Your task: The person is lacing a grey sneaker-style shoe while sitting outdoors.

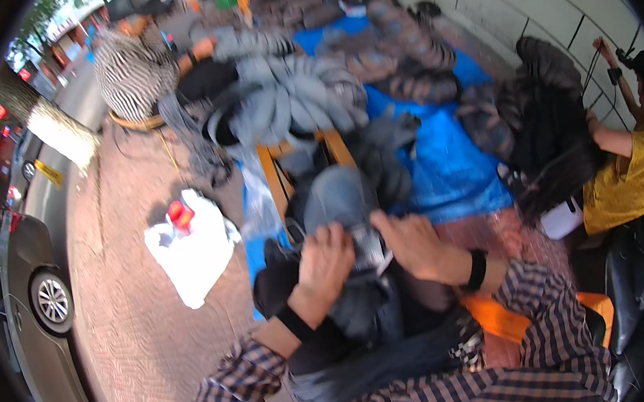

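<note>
In front of my lap is a grey, rounded cloth piece [339,196], shaped like a cap. My left hand [327,260] is closed on its near left edge, with the fingers curled. On the near right edge, my right hand [416,246] grips it between thumb and fingers. A shiny silver-white patch [371,249] shows between the two hands; blur hides what it is. Beyond the cloth piece stands a wooden frame [275,178]. More grey cloth [370,308] lies over my lap, below my hands.
Stacked grey cloth pieces [290,100] and brownish bundles [408,48] lie ahead on a blue tarp [449,163]. A white bag [192,250] with a red item [180,213] sits at left. A person in yellow [627,182] is at right; another in stripes [134,72] is far left.
</note>
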Available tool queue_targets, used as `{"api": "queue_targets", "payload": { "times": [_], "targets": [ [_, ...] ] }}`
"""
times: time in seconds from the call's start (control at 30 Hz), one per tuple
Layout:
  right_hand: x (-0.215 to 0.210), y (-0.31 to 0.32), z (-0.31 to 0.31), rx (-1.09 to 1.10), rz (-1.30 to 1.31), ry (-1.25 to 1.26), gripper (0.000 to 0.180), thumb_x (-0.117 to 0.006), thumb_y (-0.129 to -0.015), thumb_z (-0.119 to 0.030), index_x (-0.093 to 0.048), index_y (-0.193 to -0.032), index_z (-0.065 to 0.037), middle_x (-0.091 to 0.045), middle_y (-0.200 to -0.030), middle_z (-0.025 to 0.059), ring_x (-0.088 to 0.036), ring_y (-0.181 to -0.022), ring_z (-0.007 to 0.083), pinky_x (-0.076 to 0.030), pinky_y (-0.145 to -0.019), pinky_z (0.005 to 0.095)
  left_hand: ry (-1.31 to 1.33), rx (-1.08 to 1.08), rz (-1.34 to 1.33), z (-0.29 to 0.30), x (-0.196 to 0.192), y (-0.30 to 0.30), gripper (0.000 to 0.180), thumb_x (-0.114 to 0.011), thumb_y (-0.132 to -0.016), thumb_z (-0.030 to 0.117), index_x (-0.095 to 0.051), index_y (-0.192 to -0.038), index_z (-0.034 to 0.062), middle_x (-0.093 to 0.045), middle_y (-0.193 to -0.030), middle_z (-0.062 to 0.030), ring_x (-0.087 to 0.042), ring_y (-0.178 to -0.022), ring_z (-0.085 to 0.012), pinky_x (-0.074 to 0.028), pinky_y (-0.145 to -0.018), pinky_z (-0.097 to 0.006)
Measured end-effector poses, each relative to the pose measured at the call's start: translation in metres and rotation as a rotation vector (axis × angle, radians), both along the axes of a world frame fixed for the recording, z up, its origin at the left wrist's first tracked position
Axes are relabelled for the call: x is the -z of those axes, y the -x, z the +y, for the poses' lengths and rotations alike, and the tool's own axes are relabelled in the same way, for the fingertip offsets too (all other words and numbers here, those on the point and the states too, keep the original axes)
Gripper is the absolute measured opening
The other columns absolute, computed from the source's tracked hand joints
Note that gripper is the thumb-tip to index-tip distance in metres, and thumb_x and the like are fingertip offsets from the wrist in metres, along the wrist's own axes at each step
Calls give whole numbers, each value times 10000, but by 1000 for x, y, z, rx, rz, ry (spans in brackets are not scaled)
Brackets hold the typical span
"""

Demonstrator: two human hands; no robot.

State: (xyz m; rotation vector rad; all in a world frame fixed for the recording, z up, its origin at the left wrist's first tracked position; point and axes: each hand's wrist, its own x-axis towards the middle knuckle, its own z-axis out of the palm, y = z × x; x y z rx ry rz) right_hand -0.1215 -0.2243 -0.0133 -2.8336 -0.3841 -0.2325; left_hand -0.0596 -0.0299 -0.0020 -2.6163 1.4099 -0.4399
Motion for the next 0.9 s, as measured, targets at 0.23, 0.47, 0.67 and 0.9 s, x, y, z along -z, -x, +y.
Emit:
{"api": "queue_targets", "payload": {
  "times": [0.23, 0.47, 0.67, 0.9],
  "targets": [
    [-13, 2, 12, -175, 81, 419, 379, -665, -747, -133, -555, -1102, -60, -608, -898, 143, -645, -615, 260, -503, -491, 385, 48, 447, 262, 7, -11, 45, 123, -590, -719, 150, -617, -784, 49, -533, -889, -74, -570, -843, -229, -467, -687, -341],
    [-35, -23, 9, -403, -211, 464, 125, -629, -731, -178, -606, -831, -106, -502, -920, 41, -500, -881, 193, -375, -706, 335, 255, 450, 577, 31, -24, 94, 190, -600, -734, 123, -558, -907, 56, -553, -976, -95, -617, -778, -223, -509, -587, -326],
    [-4, 16, 37, -673, -276, -82, 47, -549, -822, -153, -549, -847, -113, -532, -810, 33, -545, -755, 212, -412, -798, 397, 586, 34, 883, 68, -3, 97, 134, -672, -810, 127, -571, -899, 127, -583, -845, -70, -624, -750, -292, -512, -595, -367],
    [-16, -42, 15, -308, -18, -466, 102, -621, -811, -80, -632, -907, -45, -640, -859, 94, -604, -876, 297, -408, -915, 412, 836, -205, 1135, 80, 11, 79, 235, -512, -768, -197, -590, -888, -10, -568, -861, -103, -678, -762, -197, -532, -654, -271]
  ]
}}
